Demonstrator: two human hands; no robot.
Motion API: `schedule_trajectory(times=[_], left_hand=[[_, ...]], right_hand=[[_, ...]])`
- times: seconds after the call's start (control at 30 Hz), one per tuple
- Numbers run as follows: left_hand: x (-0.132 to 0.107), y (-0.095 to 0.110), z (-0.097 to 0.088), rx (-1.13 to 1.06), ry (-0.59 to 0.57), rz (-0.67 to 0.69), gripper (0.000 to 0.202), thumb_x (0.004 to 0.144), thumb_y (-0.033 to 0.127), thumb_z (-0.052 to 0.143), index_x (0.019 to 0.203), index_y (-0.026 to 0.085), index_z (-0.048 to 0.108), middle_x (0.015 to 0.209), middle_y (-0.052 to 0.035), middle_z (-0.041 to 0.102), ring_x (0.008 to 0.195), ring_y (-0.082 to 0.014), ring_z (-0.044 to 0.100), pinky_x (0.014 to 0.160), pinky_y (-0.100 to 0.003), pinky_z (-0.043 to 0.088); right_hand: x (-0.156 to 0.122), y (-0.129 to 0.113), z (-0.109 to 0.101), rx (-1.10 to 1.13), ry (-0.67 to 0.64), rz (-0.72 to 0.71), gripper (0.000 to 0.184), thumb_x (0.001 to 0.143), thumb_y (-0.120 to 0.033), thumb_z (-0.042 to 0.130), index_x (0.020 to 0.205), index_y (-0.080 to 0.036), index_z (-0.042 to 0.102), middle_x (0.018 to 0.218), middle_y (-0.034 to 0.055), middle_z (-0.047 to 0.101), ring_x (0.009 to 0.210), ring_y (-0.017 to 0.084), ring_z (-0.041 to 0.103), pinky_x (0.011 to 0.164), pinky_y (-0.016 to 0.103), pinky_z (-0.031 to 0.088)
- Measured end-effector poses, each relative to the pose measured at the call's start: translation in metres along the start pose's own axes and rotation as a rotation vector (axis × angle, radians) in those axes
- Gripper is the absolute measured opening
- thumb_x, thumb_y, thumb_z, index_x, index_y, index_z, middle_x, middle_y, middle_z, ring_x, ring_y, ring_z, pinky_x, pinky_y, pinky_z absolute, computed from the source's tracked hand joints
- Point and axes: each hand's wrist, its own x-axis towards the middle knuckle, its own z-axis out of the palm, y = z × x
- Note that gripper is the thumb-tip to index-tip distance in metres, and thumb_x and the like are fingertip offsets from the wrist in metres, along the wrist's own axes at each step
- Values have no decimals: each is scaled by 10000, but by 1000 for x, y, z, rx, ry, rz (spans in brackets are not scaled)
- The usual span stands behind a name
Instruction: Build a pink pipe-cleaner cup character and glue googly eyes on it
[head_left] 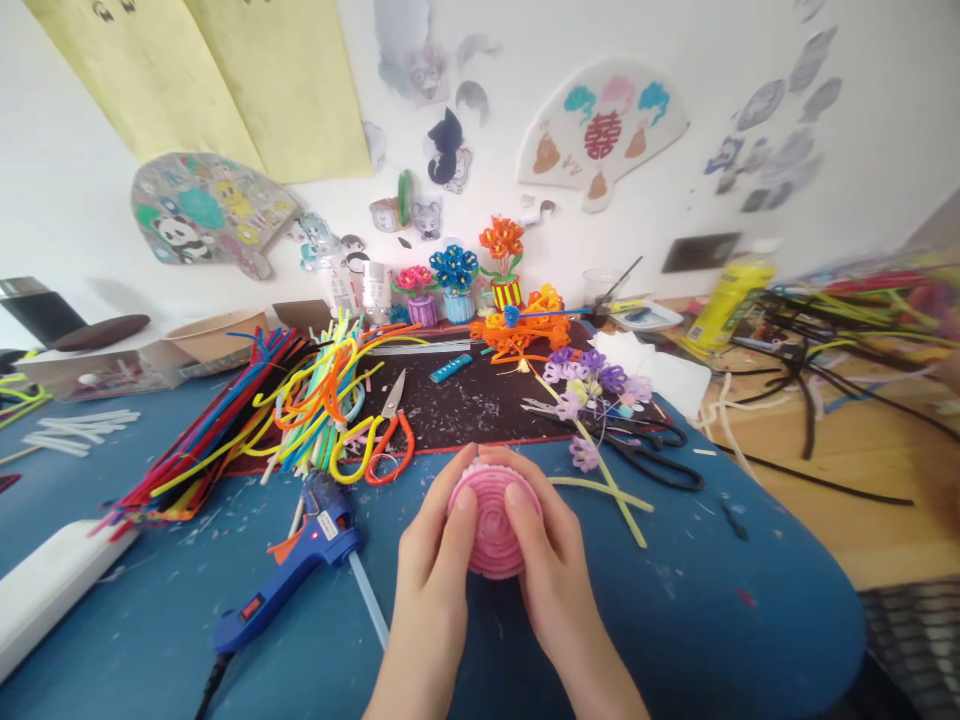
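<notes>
Both hands cup a pink coiled pipe-cleaner dome (493, 528) just above the blue table (675, 620). My left hand (435, 545) wraps its left side, thumb pressed on top. My right hand (544, 545) wraps the right side, its thumb also lying on the coil. The fingers of both are curled round the piece.
A blue glue gun (289, 570) lies left of the hands. Orange-handled scissors (390, 440), a heap of coloured pipe cleaners (262, 420), black scissors (652, 455), purple pipe-cleaner flowers (592, 385) and a dark cutting mat (465, 405) lie beyond. Small flower pots (457, 285) stand by the wall.
</notes>
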Motion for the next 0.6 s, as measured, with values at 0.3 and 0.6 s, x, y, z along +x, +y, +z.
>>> schedule_trajectory(times=[0.3,0.6], left_hand=[[1,-6,-4,271,-95,100,478,907,491,541,1323,261,583,1420,-51,561,1338,-242,482,1141,-379,363],[4,-1,1,178,-85,65,453,873,444,611,1276,237,627,1364,-63,611,1282,-265,540,1099,-377,414]], right_hand=[[0,2,2,84,36,71,246,961,-414,498,1039,-223,633,1117,59,678,1008,219,624,914,347,475],[1,2,2,55,61,68,273,954,-443,500,1036,-218,632,1095,60,683,1019,226,628,908,345,480]])
